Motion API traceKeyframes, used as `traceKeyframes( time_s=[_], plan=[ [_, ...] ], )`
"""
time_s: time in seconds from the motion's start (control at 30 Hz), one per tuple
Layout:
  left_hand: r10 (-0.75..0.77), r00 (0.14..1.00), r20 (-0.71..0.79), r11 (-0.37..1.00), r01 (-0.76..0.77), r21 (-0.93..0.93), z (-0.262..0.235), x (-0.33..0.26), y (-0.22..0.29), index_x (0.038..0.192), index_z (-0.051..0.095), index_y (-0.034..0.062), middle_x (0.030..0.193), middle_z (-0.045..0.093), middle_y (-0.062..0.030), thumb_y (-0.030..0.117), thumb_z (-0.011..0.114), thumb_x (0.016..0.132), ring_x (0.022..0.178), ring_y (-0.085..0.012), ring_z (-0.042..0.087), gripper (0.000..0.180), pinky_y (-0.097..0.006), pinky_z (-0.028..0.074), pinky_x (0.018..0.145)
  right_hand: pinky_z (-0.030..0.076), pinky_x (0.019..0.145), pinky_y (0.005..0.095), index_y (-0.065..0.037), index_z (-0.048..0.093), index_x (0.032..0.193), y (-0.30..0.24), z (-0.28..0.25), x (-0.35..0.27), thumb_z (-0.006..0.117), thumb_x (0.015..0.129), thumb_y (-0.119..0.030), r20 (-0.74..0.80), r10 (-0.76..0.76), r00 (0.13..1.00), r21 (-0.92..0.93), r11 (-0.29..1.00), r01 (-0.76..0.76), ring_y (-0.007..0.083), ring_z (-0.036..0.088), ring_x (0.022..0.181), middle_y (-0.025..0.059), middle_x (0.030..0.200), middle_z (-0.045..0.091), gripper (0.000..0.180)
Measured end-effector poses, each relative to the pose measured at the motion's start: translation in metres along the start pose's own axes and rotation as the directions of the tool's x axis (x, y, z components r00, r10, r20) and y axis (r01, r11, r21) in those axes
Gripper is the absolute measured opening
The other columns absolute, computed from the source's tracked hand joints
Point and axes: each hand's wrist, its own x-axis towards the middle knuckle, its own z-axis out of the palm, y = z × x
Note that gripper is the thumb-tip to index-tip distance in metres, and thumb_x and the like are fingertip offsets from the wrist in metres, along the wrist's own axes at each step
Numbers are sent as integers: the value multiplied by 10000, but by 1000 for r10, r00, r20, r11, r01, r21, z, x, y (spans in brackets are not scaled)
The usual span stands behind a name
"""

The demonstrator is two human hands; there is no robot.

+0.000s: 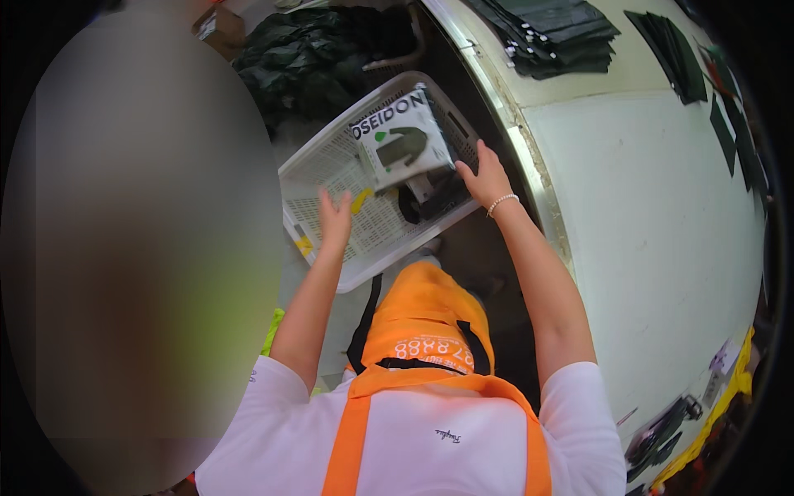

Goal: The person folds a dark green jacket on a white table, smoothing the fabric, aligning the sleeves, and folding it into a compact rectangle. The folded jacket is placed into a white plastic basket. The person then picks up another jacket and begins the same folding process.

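A white perforated plastic crate (364, 279) sits in front of me, tilted in view. Inside it lies a flat white package (397, 165) with dark lettering and a picture of a dark green garment. Dark items and a small grey piece (422, 188) are partly hidden beneath it. My left hand (335, 219) is over the crate's left part, fingers apart, slightly blurred and holding nothing. By the crate's right corner, my right hand (488, 175) has thumb and fingers spread, the thumb close to the package's edge; whether it touches package or rim I cannot tell.
A pale worktable (645, 190) runs along my right, bearing a stack of dark green bags (550, 33) and more dark sheets (672, 54). Beyond the crate lies a heap of dark plastic (318, 54) beside a cardboard box (221, 31). The left side is blurred out.
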Motion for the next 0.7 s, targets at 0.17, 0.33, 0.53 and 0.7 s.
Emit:
traceKeyframes(
  time_s=[0.17,0.33,0.53,0.7],
  plan=[
    [-138,964,226,963,78,257,26,-23,-52,1407,267,-11,1323,422,-249,298,626,861,1184,-319,460,722,-393,384,970,491,828,376,-17,551,1157,51,34,-83,615,839,-270,119,188,975,91,976,-199,340,607,967,204,1070,617,412],
    [-26,829,558,949,-156,275,89,-26,-93,1385,328,31,1284,463,-218,292,629,860,1126,-300,498,659,-378,412,932,493,825,380,-18,593,1114,143,96,-264,614,834,-271,227,592,773,64,783,-619,322,633,906,182,956,660,378],
    [270,421,866,765,-639,72,198,-45,-30,1318,425,22,1207,534,-151,133,623,854,1032,-221,538,516,-332,432,905,493,795,382,-37,650,996,175,141,-446,603,841,-251,-95,965,245,486,260,-835,320,638,885,161,927,672,269],
    [468,-257,846,221,-893,-393,263,-195,54,1325,404,11,1291,458,-183,72,584,840,1197,-327,429,521,-397,323,1023,501,710,327,-38,656,938,140,214,-537,571,838,-229,54,987,-151,894,-115,-434,238,641,742,133,798,672,232]
  ],
)
